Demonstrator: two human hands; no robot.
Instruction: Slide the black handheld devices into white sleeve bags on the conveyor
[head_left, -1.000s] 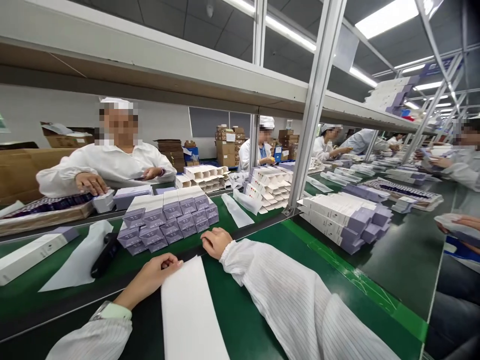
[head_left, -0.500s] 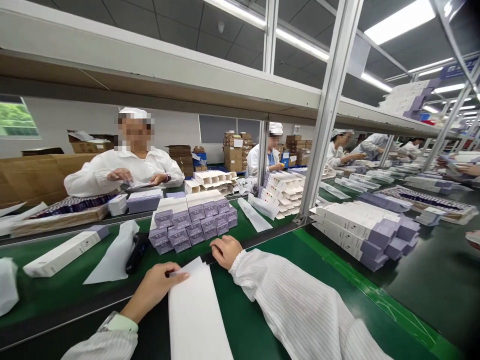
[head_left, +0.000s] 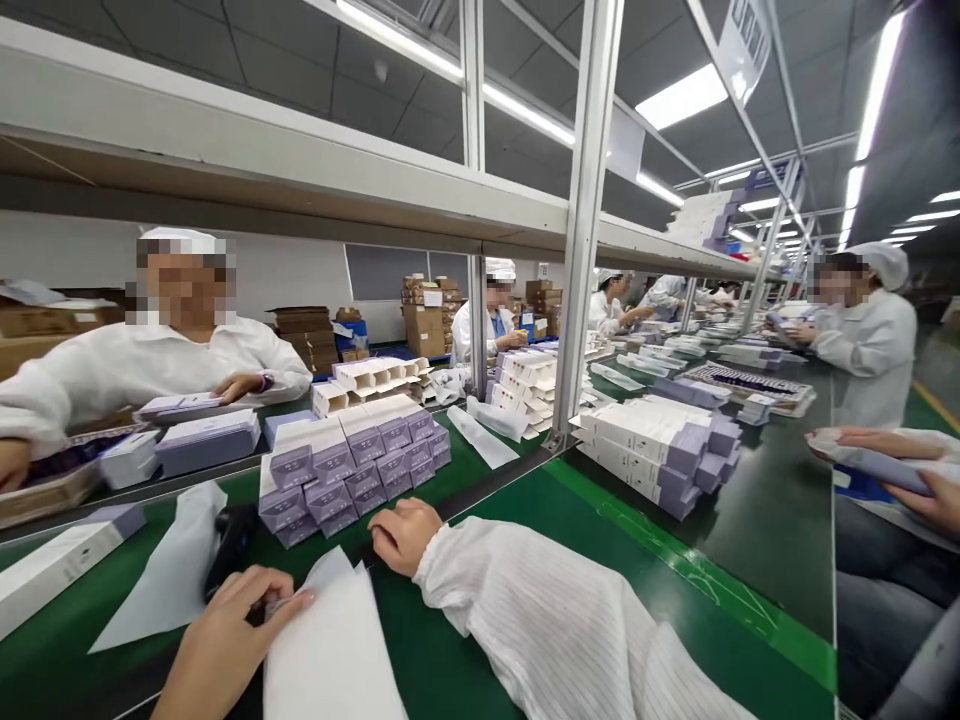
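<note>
Looks papery and matt on the sheets [head_left: 326,650], metallic on the post [head_left: 585,230], glossy toward the tabletop's right edge [head_left: 795,540].

A stack of white sheets [head_left: 330,655], plain and long and narrow, lies flat on the green tabletop [head_left: 421,645], well in from its right edge. The sheets look smooth and unmarked, and their far end reaches close to the dark strip along the tabletop's far edge. At that end the layers part slightly, a thin, see-through corner poking out, while the far left corner sits pinched in the left hand's [head_left: 232,625] grip.
</note>
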